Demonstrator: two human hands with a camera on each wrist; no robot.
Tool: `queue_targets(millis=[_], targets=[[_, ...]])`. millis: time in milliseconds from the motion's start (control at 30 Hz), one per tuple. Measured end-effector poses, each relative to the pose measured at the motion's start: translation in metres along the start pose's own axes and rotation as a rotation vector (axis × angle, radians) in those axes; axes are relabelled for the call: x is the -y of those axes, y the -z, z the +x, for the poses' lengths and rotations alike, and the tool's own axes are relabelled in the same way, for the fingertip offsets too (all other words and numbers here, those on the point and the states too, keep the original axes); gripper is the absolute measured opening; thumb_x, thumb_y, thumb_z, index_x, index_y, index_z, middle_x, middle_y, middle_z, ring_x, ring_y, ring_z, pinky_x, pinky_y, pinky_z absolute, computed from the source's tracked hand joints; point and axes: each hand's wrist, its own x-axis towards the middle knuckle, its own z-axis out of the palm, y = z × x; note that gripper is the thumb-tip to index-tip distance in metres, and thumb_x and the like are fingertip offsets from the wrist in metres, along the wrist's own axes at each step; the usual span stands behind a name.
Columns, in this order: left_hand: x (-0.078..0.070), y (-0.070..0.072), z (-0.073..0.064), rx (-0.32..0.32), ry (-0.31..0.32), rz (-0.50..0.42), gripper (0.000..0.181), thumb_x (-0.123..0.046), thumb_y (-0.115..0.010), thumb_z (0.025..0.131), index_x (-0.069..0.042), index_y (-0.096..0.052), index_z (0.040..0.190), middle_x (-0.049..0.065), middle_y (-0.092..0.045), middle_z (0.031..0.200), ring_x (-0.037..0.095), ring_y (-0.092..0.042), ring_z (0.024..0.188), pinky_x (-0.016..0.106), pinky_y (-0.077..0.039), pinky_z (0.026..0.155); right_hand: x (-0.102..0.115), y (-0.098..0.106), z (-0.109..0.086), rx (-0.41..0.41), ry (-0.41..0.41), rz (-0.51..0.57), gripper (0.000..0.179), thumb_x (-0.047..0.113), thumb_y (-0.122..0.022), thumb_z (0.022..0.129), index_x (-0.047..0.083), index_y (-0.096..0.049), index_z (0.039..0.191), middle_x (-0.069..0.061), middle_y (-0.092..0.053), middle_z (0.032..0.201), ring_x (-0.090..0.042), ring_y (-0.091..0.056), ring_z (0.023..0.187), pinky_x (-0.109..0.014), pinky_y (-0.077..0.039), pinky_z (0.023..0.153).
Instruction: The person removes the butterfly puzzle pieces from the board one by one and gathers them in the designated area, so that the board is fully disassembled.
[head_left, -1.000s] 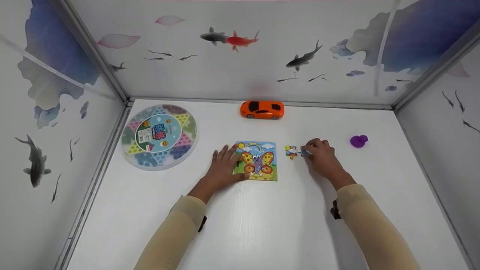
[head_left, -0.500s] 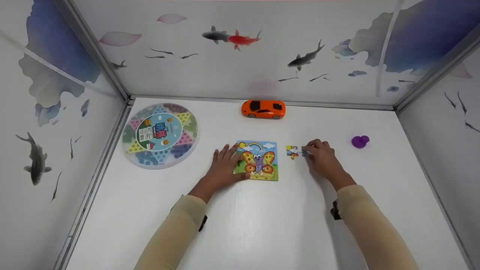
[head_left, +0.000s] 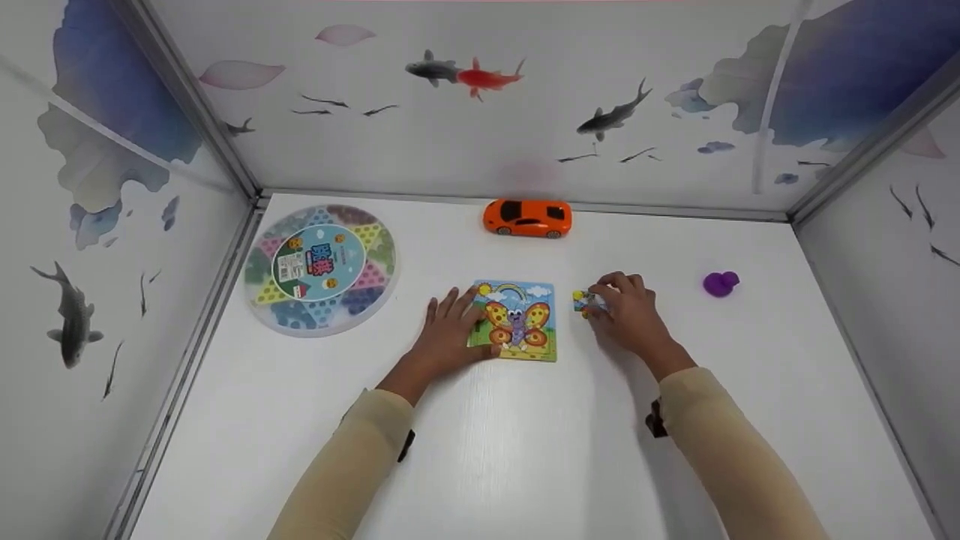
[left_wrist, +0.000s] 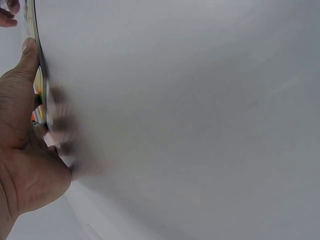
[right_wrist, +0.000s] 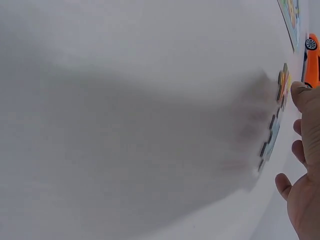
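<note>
My left hand (head_left: 448, 335) rests on the left side of a butterfly jigsaw puzzle (head_left: 534, 326), fingers spread and the thumb along its lower edge. In the left wrist view, the left hand (left_wrist: 25, 130) is seen at the puzzle's edge. Right of the puzzle, my right hand (head_left: 628, 309) has its index finger and thumb around the right end of a small yellow and blue puzzle piece (head_left: 579, 301). That piece (right_wrist: 283, 84) lies flat on the table in the right wrist view. A blue puzzle piece (right_wrist: 270, 142) lies beside it under the right hand (right_wrist: 307, 155), hidden in the head view.
An orange toy car (head_left: 527, 218) stands by the back wall. A round Chinese checkers board (head_left: 321, 270) lies at the back left, and a small purple duck-like toy (head_left: 721, 283) sits to the right. Patterned walls enclose the white table (head_left: 510, 457) on three sides.
My right hand has moved left from the blue puzzle piece to the yellow and blue one, now partly covering it. The left hand stays on the puzzle.
</note>
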Motion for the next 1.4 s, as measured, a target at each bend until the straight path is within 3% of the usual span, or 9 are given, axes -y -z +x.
queue_targets(millis=[367,600,1400], targets=[[0.0,0.0,0.0,-0.001,0.005,-0.014,0.072,-0.067,-0.07,0.1,-0.015,-0.059,0.149,0.01,-0.018,0.187,0.043,-0.009,0.174,0.07,-0.004,0.138,0.04,-0.022,0.015,0.046,0.002,0.009,0.042,0.036,-0.078,0.105,0.015,-0.073,0.141,-0.011,-0.06,0.149,-0.04,-0.047,0.143,-0.074,-0.039,0.12],[0.0,0.003,0.0,-0.008,-0.003,-0.021,0.07,-0.066,-0.071,0.1,-0.015,-0.061,0.147,0.01,-0.019,0.186,0.043,-0.01,0.173,0.072,-0.005,0.137,0.057,-0.028,0.021,0.04,-0.004,-0.003,0.039,0.033,-0.08,0.104,0.018,-0.074,0.139,-0.011,-0.06,0.151,-0.04,-0.047,0.143,-0.074,-0.04,0.12],[-0.001,0.002,0.0,0.009,0.016,-0.004,0.08,-0.065,-0.07,0.101,-0.014,-0.053,0.159,0.009,-0.017,0.187,0.042,-0.008,0.174,0.07,-0.004,0.138,0.085,-0.033,0.038,0.132,-0.063,-0.078,0.046,0.018,-0.075,0.106,0.025,-0.067,0.15,-0.011,-0.053,0.153,-0.044,-0.045,0.143,-0.083,-0.038,0.117]])
